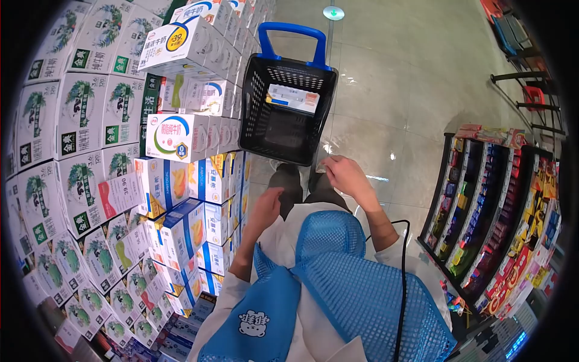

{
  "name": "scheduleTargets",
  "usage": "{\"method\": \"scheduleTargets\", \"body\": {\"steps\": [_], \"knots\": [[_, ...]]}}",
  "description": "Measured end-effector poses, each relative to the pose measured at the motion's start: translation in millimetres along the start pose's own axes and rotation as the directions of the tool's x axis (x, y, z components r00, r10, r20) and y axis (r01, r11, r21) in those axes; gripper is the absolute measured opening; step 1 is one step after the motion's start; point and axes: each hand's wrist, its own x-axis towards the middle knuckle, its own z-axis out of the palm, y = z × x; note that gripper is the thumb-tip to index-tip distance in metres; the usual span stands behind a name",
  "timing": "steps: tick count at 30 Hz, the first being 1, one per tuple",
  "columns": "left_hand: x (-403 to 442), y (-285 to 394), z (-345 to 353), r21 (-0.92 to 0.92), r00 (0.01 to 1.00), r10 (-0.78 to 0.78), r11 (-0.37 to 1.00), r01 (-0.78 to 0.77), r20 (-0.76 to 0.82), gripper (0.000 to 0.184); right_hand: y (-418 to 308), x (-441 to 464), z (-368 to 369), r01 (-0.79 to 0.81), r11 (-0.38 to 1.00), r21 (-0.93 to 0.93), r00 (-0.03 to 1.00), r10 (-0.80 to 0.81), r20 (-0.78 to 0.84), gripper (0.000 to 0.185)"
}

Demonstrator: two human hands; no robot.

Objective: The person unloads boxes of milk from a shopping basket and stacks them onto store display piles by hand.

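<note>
My left hand (266, 207) hangs beside my left leg, its fingers curled in and nothing showing in them. Over my right knee, my right hand (348, 175) has its fingers bent together; a small pale spot shows by the fingertips, too small to name. Just beyond both hands a black shopping basket (246, 130) stands on the floor, apart from them. Its blue handle (292, 28) is raised at the far side. Inside lies a white box (294, 99) with blue and orange print.
White milk cartons (81, 108) are stacked high along the left. Nearer me rise blue and yellow boxes (175, 184), with a milk box (172, 137) above them. A candy rack (476, 205) stands at the right. Grey tiled floor (386, 78) runs between.
</note>
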Motion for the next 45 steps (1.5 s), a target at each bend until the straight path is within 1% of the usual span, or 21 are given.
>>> {"method": "scheduleTargets", "body": {"steps": [7, 9, 11, 12, 14, 17, 19, 22, 24, 25, 27, 29, 31, 32, 36, 39, 40, 41, 43, 44, 45], "knots": [[53.5, -7.6, -25.2, 0.027, 0.997, 0.069, 0.997, -0.069, -0.014, 0.029, -8.1, 29.9, 16.1, 0.016, 0.999, 0.036, 1.0, -0.016, 0.006, 0.017], [66.2, -10.9, -34.2, 0.024, 0.997, 0.078, 0.997, -0.078, 0.005, 0.03, -13.1, 39.1, 19.9, -0.032, 0.999, 0.02, 0.999, 0.032, 0.038, 0.016], [89.7, -13.2, -43.3, 0.054, 0.985, 0.171, 0.984, -0.171, 0.004, 0.032, -15.5, 58.0, 19.3, -0.016, 0.998, 0.062, 1.0, 0.016, -0.001, 0.016], [100.4, -12.1, -48.6, 0.043, 0.984, 0.176, 0.984, -0.175, -0.009, 0.032, -22.9, 68.7, 13.6, -0.065, 0.996, 0.068, 0.997, 0.062, 0.037, 0.017], [120.2, -12.0, -60.4, 0.079, 0.982, 0.17, 0.981, -0.177, 0.082, 0.035, -23.5, 88.0, 13.9, -0.078, 0.997, 0.027, 0.995, 0.076, 0.064, 0.016], [152.6, -24.0, -68.4, 0.06, 0.96, 0.27, 0.96, -0.274, 0.07, 0.036, -13.8, 121.3, 22.1, -0.071, 0.997, -0.01, 0.996, 0.071, 0.062, 0.016], [173.7, -37.2, -65.4, 0.089, 0.961, 0.267, 0.958, -0.272, 0.065, 0.035, -10.7, 141.7, 23.8, -0.115, 0.993, -0.009, 0.991, 0.116, 0.061, 0.016], [207.7, -58.7, -63.4, 0.13, 0.962, 0.223, 0.961, -0.244, 0.158, 0.033, 10.1, 175.7, 35.7, -0.154, 0.988, 0.001, 0.985, 0.154, 0.073, 0.017], [231.5, -74.3, -59.0, 0.118, 0.961, 0.027, 0.991, -0.062, 0.276, 0.035, 30.4, 193.1, 48.8, -0.179, 0.984, 0.004, 0.982, 0.179, 0.068, 0.018], [244.7, -84.2, -55.1, 0.114, 0.957, 0.031, 0.991, -0.066, 0.288, 0.035, 42.3, 202.4, 55.7, -0.207, 0.978, 0.011, 0.973, 0.205, 0.102, 0.019], [263.9, -107.0, -39.9, 0.134, 0.972, 0.057, 0.987, -0.089, 0.226, 0.035, 69.6, 221.3, 71.8, -0.241, 0.971, 0.01, 0.959, 0.236, 0.156, 0.02], [283.2, -126.0, -25.7, 0.167, 0.969, -0.003, 0.985, -0.04, 0.248, 0.037, 94.2, 235.5, 95.1, -0.223, 0.974, -0.026, 0.966, 0.225, 0.131, 0.022], [308.6, -139.1, -16.6, 0.235, 0.993, 0.013, 0.971, -0.04, 0.116, 0.038, 123.2, 254.8, 114.8, -0.204, 0.979, -0.024, 0.955, 0.204, 0.216, 0.025], [319.3, -146.0, -10.0, 0.208, 0.996, -0.027, 0.978, 0.01, 0.082, 0.04, 133.6, 263.7, 120.8, -0.207, 0.977, -0.048, 0.941, 0.212, 0.263, 0.027], [367.1, -167.7, 23.9, 0.184, 0.993, -0.099, 0.979, 0.087, 0.058, 0.041, 193.8, 312.3, 157.0, -0.235, 0.969, -0.08, 0.912, 0.248, 0.326, 0.041], [404.1, -186.1, 51.2, 0.296, 0.987, -0.127, 0.951, 0.093, 0.101, 0.056, 234.9, 336.8, 187.6, -0.278, 0.96, -0.023, 0.891, 0.267, 0.368, 0.045], [415.9, -194.4, 59.6, 0.358, 0.979, -0.17, 0.926, 0.119, 0.113, 0.064, 247.7, 338.1, 201.9, -0.283, 0.959, -0.013, 0.905, 0.272, 0.328, 0.047], [428.1, -204.5, 65.5, 0.353, 0.976, -0.193, 0.924, 0.146, 0.101, 0.064, 260.9, 340.5, 215.6, -0.287, 0.958, -0.004, 0.918, 0.276, 0.285, 0.049], [443.2, -228.1, 86.3, 0.338, 0.909, -0.391, 0.883, 0.326, 0.145, 0.073, 278.6, 344.3, 233.7, -0.316, 0.949, 0.02, 0.895, 0.291, 0.339, 0.054], [448.4, -236.6, 97.3, 0.245, 0.879, -0.471, 0.863, 0.441, 0.078, 0.074, 286.3, 345.5, 241.5, -0.329, 0.942, 0.059, 0.895, 0.292, 0.338, 0.056], [452.2, -240.4, 100.2, 0.238, 0.871, -0.485, 0.858, 0.455, 0.08, 0.074, 292.3, 345.8, 248.9, -0.348, 0.932, 0.1, 0.894, 0.298, 0.335, 0.058]]}}
